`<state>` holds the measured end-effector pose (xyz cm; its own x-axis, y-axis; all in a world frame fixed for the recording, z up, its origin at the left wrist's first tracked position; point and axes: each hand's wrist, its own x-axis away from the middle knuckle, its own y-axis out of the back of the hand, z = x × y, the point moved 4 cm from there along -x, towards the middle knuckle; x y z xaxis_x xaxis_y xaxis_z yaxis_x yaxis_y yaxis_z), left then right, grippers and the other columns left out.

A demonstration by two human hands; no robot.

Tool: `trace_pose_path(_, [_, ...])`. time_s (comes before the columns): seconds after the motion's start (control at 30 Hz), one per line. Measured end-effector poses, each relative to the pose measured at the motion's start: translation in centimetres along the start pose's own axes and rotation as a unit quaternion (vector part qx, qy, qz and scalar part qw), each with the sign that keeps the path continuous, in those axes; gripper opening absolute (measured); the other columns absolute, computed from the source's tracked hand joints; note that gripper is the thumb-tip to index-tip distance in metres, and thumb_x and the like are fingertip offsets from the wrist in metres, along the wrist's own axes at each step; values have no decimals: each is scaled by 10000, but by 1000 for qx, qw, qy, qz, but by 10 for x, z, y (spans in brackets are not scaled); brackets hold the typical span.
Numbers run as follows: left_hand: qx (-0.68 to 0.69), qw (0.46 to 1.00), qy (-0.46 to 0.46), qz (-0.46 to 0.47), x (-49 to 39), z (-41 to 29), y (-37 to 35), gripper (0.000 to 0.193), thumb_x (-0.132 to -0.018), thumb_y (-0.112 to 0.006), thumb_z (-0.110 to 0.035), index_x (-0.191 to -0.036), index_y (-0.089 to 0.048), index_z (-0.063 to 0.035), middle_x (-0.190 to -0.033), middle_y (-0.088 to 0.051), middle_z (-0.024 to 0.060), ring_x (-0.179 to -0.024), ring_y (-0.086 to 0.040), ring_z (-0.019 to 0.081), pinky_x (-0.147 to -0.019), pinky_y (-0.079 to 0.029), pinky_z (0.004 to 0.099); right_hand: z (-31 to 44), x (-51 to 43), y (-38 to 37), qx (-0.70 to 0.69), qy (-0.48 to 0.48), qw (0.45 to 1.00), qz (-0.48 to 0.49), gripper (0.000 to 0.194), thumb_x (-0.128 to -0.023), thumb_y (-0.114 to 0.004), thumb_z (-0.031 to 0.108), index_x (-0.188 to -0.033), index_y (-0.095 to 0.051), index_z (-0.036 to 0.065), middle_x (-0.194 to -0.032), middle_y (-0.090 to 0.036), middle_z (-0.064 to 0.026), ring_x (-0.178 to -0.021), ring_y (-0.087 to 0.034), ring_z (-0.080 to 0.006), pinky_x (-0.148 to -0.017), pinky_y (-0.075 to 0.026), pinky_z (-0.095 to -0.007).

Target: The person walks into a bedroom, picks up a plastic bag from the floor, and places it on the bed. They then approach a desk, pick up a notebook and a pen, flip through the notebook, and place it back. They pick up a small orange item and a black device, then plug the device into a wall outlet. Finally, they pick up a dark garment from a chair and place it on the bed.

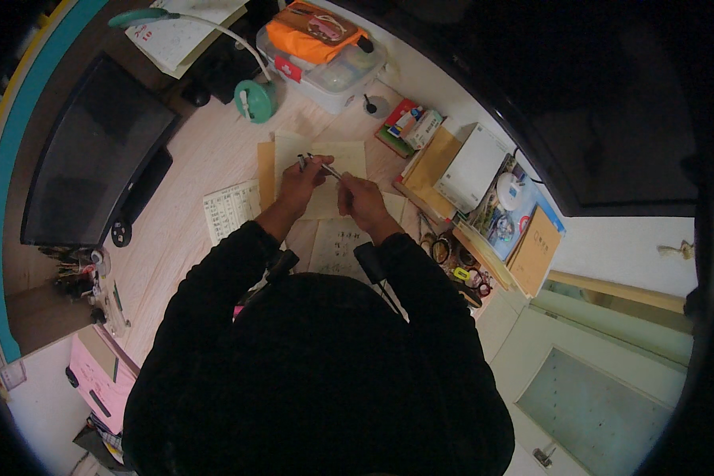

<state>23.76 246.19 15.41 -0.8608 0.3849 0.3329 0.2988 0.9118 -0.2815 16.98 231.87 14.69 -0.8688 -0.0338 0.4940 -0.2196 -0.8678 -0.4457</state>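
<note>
Both hands are raised together over sheets of paper (pixel 339 150) on a wooden desk. My right hand (pixel 363 199) grips one end of a slim, silvery pen (pixel 332 171). At the pen's other end, my left hand (pixel 297 185) has its thumb and fingers closed. A small dark piece (pixel 301 162), perhaps a pen cap, sticks up from the left fingers. Beneath the forearms lie a handwritten sheet (pixel 339 244) and a page with a grid of writing (pixel 232 207). A brown paper edge (pixel 266 172) shows beside the left hand.
A monitor (pixel 95 154) stands left, with a green desk lamp (pixel 256 102) behind. Farther back is a clear plastic box (pixel 333 83) under an orange pouch (pixel 309 40). Right are a white box (pixel 475 166), brown envelopes (pixel 534 250) and scissors (pixel 440 249). A large dark screen (pixel 619 119) overhangs the right.
</note>
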Motion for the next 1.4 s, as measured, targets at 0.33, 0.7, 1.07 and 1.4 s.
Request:
trace_pose_path(0.33, [6, 1000, -20, -11, -2, -2, 1, 349, -979, -498, -336, -1069, -641, -31, -1084, -647, 33, -848, -576, 122, -782, -474, 295, 10, 4, -9, 23, 80, 996, -42, 332, -942, -531, 316, -785, -580, 28, -572, -512, -42, -479, -498, -149, -442, -386, -293])
trace_pose_path(0.7, [6, 998, -49, 42, -5, -5, 1, 343, -963, -527, -321, -991, -637, 3, -918, -662, 52, -742, -565, 128, -703, -483, 309, 21, 10, -10, 49, 57, 997, -34, 273, -918, -555, 264, -795, -599, 24, -582, -528, -41, -492, -502, -137, -472, -399, -277])
trace_pose_path(1.07, [-482, 858, -148, 100, -3, -20, 14, 368, -947, -519, -341, -961, -608, 16, -789, -616, 223, -728, -606, 349, -684, -463, 424, 68, 24, 17, 135, 173, 971, -95, 175, -842, -630, 145, -844, -655, -28, -584, -558, -42, -488, -504, -111, -464, -392, -252])
trace_pose_path(1.4, [-581, 786, -162, 133, 3, -29, 4, 260, -907, -538, -288, -958, -645, -57, -833, -646, 185, -807, -621, 377, -724, -476, 470, 68, 19, 11, 210, 125, 966, -79, 176, -834, -651, 146, -859, -654, -27, -581, -562, -38, -482, -512, -104, -455, -398, -253])
